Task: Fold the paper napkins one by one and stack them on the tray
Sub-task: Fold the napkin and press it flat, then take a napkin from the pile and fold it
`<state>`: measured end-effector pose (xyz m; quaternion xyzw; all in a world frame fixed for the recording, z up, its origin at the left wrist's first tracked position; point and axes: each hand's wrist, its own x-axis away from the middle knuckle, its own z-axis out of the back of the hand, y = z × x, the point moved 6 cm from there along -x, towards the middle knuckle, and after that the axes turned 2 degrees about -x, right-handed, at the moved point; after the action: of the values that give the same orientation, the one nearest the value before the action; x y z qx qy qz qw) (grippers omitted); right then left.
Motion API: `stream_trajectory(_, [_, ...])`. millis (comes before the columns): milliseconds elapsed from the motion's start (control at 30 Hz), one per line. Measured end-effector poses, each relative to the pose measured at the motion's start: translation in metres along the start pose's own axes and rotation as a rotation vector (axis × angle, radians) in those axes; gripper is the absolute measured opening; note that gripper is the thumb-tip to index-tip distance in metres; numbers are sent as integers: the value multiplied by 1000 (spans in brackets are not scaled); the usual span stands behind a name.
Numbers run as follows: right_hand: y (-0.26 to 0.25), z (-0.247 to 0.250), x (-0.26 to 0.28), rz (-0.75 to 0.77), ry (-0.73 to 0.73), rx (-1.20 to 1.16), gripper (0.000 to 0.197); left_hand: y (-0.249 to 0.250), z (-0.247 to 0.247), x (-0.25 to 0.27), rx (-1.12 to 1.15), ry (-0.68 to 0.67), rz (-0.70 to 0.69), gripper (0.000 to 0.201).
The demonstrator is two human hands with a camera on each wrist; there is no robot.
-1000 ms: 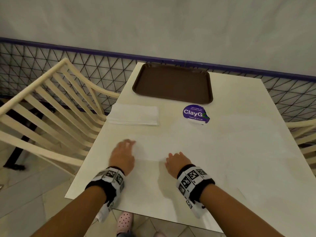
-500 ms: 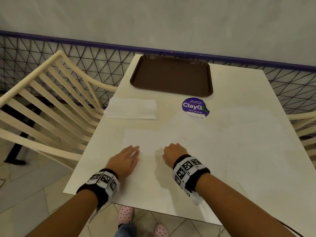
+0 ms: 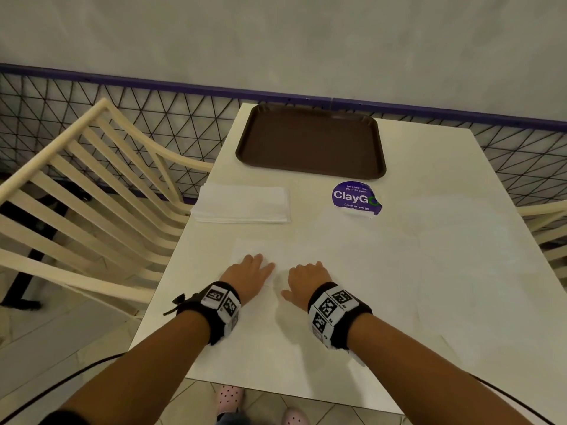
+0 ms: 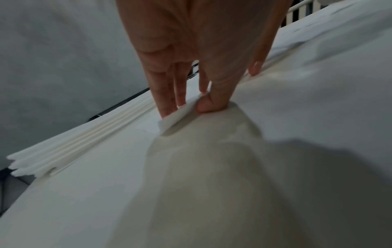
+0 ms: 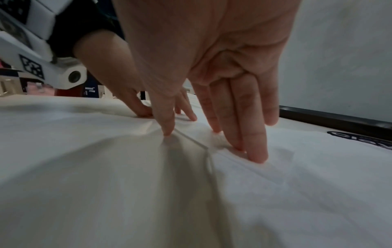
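Napkin (image 3: 254,250) flat near table's (image 3: 429,271) front edge, corner pinched by left hand (image 3: 245,277), pressed under right hand's (image 3: 306,280) straight fingers (image 5: 254,134); tray (image 3: 310,142) at far edge.

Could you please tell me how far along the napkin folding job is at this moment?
Nothing looks finished: the brown plastic tray holds no napkins. In hand: the left hand pinches a corner of one white paper napkin spread on the table, while the right hand presses it flat. Left: folding it, then the stack of white napkins.
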<state>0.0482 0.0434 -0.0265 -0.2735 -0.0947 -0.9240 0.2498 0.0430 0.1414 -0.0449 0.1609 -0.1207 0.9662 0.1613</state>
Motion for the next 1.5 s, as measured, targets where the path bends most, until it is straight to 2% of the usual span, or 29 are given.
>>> stream_trajectory(33, [-1,0,-1,-12,6,-8,42,1,-5,-3,-56,-18,-18,61])
stream_trajectory(100, [-3,-1,-2,-36,29,-17,34,-1,-4,-8,-50,97,-80,54])
stream_trajectory(200, [-1,4,-1,-38,69,38,31,-9,14,1,-41,-55,-121,44])
stream_trajectory(267, [4,17,1,-45,115,51,33,-25,19,-2,-18,-54,-126,43])
stream_trajectory(400, [16,75,-9,-73,269,55,38,-77,64,-15,60,128,-89,42])
stream_trajectory(567, [25,161,-29,-144,433,6,37,-153,118,-29,3,292,12,44])
stream_trajectory(700, [21,189,-51,-150,488,-77,42,-190,134,-25,19,386,22,52])
stream_trajectory(833, [14,172,-74,-146,451,-69,48,-198,104,-25,47,298,1,64])
stream_trajectory(1033, [2,97,-106,-96,295,-152,56,-176,27,-41,-16,79,-99,67])
stream_trajectory(1167, [-1,66,-113,-101,248,-261,60,-172,-6,-50,44,35,-127,66])
stream_trajectory(1367, [2,54,-119,-124,230,-328,61,-170,-19,-55,72,24,-173,63])
stream_trajectory(1500, [1,49,-119,-117,200,-318,59,-167,-23,-55,70,8,-142,51])
